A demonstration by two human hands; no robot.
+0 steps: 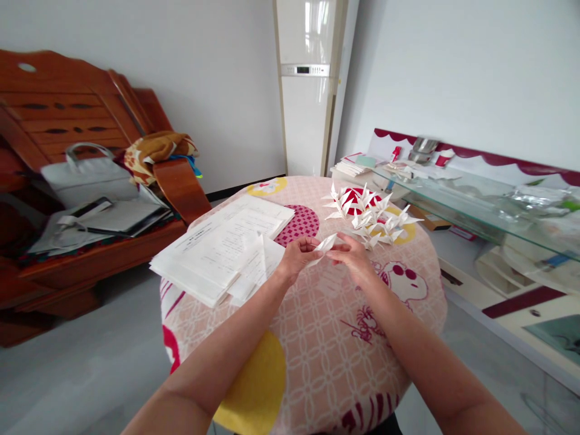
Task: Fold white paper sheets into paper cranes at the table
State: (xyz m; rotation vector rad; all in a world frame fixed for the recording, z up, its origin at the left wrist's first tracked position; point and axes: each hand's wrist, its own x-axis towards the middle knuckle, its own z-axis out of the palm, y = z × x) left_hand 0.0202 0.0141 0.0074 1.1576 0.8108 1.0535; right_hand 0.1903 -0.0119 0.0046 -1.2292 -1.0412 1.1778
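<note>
My left hand [296, 258] and my right hand [356, 257] meet above the middle of a round table covered with a pink patterned cloth [317, 338]. Both pinch a small piece of folded white paper [322, 246] held between them, fingers closed on its ends. Just beyond, several finished white paper cranes [371, 219] lie in a cluster on the cloth. A stack of white printed sheets [222, 248] lies to the left of my left hand.
A wooden bench [67, 181] with a grey bag, papers and a blanket stands at the left. A tall white appliance [308, 84] stands in the corner. A glass-topped low cabinet [489, 211] with clutter runs along the right wall.
</note>
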